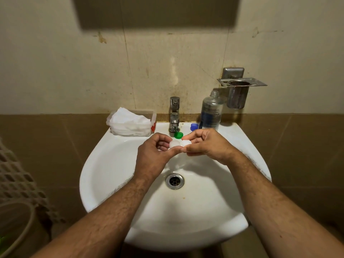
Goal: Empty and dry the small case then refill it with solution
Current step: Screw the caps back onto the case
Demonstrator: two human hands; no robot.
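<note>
Over the sink (104, 164), left hand (154, 157) and right hand (206, 146) each pinch an end of the case (179, 143); green cap (178, 135) just beyond at 12 o'clock.

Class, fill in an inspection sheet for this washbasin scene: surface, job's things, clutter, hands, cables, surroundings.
Surface: white sink, drain open, tap not running.
Job's things: small white case held over the basin; solution bottle uncapped on the rim; tissues at back left.
Clutter: green cap and blue cap by the tap.
Hands: left hand and right hand each pinch one end of the case.
Cables: nothing seen.
Surroundings: stained wall tiles, metal cup holder, bin at lower left.
</note>
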